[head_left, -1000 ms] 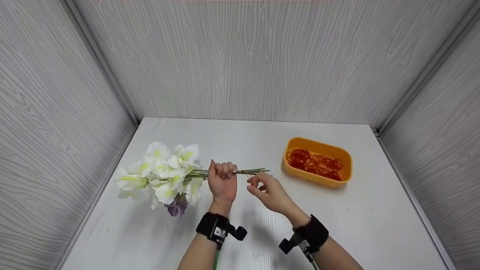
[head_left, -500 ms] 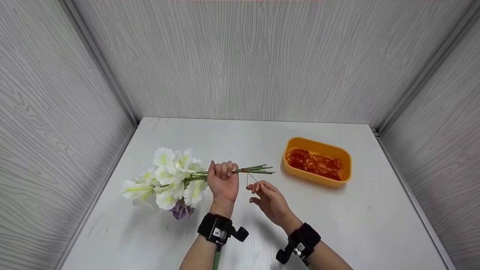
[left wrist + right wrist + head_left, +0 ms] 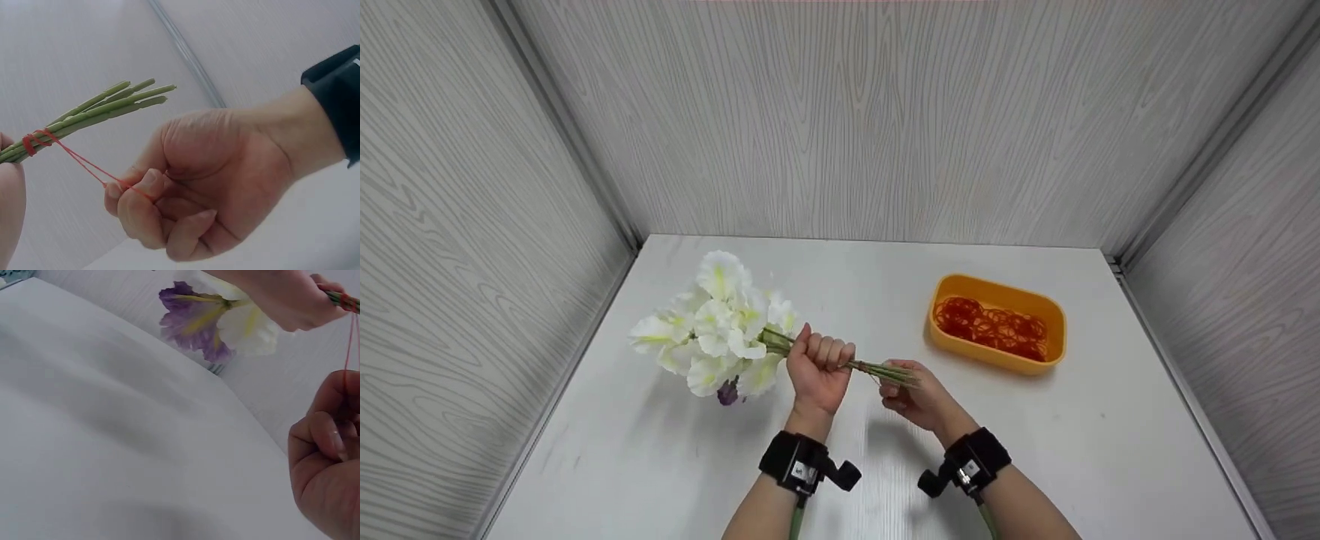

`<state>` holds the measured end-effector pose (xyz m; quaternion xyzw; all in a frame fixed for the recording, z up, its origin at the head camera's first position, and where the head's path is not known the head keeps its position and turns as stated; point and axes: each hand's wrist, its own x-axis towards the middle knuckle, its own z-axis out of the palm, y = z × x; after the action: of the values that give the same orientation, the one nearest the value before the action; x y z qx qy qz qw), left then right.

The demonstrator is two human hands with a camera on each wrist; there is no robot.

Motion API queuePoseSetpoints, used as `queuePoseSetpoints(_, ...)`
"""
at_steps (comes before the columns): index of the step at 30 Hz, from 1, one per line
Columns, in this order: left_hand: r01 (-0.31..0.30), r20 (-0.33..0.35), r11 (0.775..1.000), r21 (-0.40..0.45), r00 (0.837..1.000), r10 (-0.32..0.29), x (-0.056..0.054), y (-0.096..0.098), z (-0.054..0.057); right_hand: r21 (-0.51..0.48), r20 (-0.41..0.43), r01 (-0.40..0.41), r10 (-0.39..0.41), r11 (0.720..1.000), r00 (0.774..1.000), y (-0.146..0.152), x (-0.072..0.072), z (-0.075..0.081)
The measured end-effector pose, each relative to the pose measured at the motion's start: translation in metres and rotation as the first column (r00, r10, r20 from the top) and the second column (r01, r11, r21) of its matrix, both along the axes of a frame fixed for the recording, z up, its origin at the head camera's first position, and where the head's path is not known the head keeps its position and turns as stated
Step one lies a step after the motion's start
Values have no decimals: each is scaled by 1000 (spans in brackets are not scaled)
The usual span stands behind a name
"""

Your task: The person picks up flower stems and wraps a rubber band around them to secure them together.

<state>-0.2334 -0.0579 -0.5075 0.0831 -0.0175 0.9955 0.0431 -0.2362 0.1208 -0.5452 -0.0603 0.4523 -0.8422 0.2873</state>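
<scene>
My left hand (image 3: 819,375) grips the green stems of a bunch of artificial flowers, their white and yellow heads (image 3: 720,330) pointing left. A purple bloom (image 3: 194,320) hangs low in the bunch, plain in the right wrist view. A red rubber band (image 3: 29,144) is wound round the stems (image 3: 112,106) just beside the left hand. From there a stretched loop runs to my right hand (image 3: 919,397), whose curled fingers (image 3: 140,216) hold its end. The stem ends stick out past the band, above the right hand in the left wrist view.
An orange box (image 3: 997,358) stands on the white table (image 3: 1080,457) to the right, with many red rubber bands (image 3: 990,330) inside. Grey wood-grain panels (image 3: 840,120) enclose the table at the back and sides. Each wrist wears a black camera strap.
The bunch has tilted, its heads rising and its stem ends dropping to the right. The right hand first drew the band loop down from the stems, then moved slightly right.
</scene>
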Motion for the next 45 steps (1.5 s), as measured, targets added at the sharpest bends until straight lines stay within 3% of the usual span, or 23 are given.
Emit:
queuePoseSetpoints(4,26,-19,995,-95,999,-28,-1,0,-3,174,-27,-31,36,984,999,11,-13,8)
queuePoseSetpoints(8,38,-32,985,-167,999,-44,-3,0,-7,338,-83,5,25,941,996,17,-26,17)
queuePoseSetpoints(11,37,-29,977,-209,999,-44,-4,-1,-10,404,-118,28,21,914,993,19,-31,25)
queuePoseSetpoints(18,16,-58,940,-341,998,-38,-5,-4,-17,495,-164,38,50,868,985,25,-31,35)
queuePoseSetpoints(25,-67,-132,950,-306,991,27,-2,-5,-15,527,-187,68,38,847,982,28,-26,44)
queuePoseSetpoints(37,-137,-217,891,-434,975,44,-1,-5,-11,625,-296,161,41,764,954,21,-19,65)
queuePoseSetpoints(40,-172,-252,884,-436,966,63,-1,-6,-12,642,-320,186,39,744,947,17,-16,68)
queuePoseSetpoints(45,-198,-278,892,-407,957,85,-1,-7,-12,635,-334,213,15,743,942,18,-13,69)
